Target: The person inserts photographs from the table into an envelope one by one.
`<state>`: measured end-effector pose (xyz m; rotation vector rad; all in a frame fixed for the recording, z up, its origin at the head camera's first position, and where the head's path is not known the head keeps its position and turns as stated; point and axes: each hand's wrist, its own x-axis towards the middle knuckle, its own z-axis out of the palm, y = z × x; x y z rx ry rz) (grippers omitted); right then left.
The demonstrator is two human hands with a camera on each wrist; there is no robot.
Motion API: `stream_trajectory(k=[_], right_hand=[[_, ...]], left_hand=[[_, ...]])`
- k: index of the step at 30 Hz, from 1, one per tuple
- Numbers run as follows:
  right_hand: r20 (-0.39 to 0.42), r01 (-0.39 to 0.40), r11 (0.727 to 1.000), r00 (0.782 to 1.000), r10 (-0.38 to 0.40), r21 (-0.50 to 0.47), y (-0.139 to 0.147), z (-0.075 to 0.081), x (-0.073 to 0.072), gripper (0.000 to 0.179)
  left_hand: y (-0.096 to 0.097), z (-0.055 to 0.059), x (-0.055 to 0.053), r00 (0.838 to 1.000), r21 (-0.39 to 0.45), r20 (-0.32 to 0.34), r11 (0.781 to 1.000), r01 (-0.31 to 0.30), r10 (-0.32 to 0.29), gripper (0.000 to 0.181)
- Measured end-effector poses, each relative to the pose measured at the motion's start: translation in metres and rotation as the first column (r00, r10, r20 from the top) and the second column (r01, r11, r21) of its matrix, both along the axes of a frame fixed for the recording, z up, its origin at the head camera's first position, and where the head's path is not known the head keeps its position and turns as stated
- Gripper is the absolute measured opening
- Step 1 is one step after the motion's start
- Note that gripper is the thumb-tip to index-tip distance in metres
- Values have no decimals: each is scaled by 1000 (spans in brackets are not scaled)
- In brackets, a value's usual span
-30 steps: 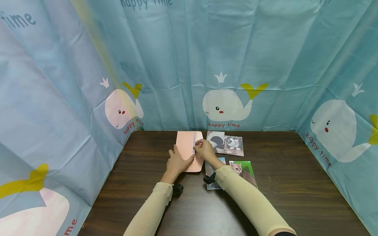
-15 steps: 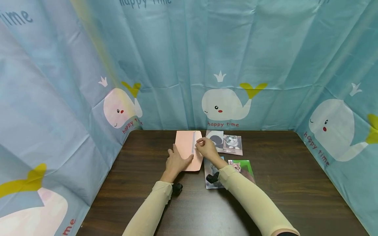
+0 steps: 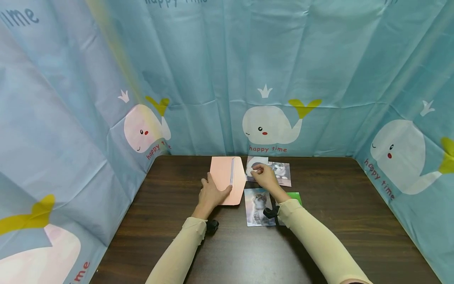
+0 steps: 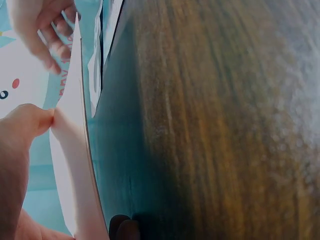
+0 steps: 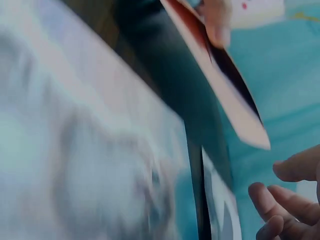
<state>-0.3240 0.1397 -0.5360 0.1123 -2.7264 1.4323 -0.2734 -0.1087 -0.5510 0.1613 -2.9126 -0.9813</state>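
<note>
A peach envelope (image 3: 220,169) stands slightly raised at the table's far side, its flap to the right with a pale strip (image 3: 232,171) along it. My left hand (image 3: 209,195) pinches its near end; the left wrist view shows the thumb (image 4: 32,120) on one face and fingertips (image 4: 125,229) behind the other. My right hand (image 3: 266,178) hovers right of the envelope, over two cat photos. Its fingers are loosely bent, and the right wrist view shows a gap between thumb and fingers (image 5: 295,200) with nothing in it. A kitten photo (image 3: 258,205) lies below the envelope's right corner.
A grey-and-white cat photo (image 3: 283,171) overlaps a pale photo (image 3: 260,159) by the table's back edge. Another photo with a green background (image 3: 295,196) is mostly hidden under the right forearm. A blue whale-print curtain (image 3: 198,130) stands behind the brown table (image 3: 354,221).
My right hand has left the envelope's flap and moved right, over the back photos, uncovering the flap and the kitten photo. The left hand keeps its hold on the envelope.
</note>
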Motion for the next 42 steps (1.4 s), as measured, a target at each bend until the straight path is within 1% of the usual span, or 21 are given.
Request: stream_trajectory(k=[6, 9, 14, 17, 21, 25, 28, 36, 39, 42], right_hand=[[-3, 47, 998, 999, -47, 47, 37, 0, 0, 32], [0, 78, 994, 997, -79, 80, 54, 1, 0, 35], [16, 121, 983, 992, -124, 140, 78, 0, 3, 43], [29, 139, 976, 989, -145, 167, 91, -3, 5, 45], [57, 160, 962, 983, -176, 223, 104, -7, 6, 54], [85, 193, 936, 970, -226, 293, 113, -11, 7, 63], [110, 200, 922, 962, -248, 332, 116, -12, 7, 69], [164, 189, 914, 951, -262, 360, 120, -17, 7, 82], [170, 194, 911, 948, -270, 364, 118, -18, 7, 85], [158, 200, 908, 949, -273, 367, 116, -18, 5, 87]], left_hand=[[-1, 1, -2, 1000, -1, -6, 1000, 2, -2, 123], [-1, 0, -2, 1000, -3, 4, 1000, 3, -3, 123], [-1, -2, -2, 1000, 0, 21, 1000, 0, 0, 124], [-1, -3, -2, 1000, 2, 27, 1000, 2, -2, 124], [-1, -4, -2, 999, -1, 38, 1000, 0, 0, 125], [-1, -4, -2, 999, -1, 36, 1000, -2, 2, 126], [-1, -3, -2, 1000, -4, 31, 1000, 0, 0, 126], [-1, -4, -2, 1000, -3, 23, 1000, -1, 1, 125], [0, -4, -2, 1000, 1, 28, 1000, 0, 0, 126], [0, -4, -2, 999, -1, 32, 1000, -2, 2, 126]])
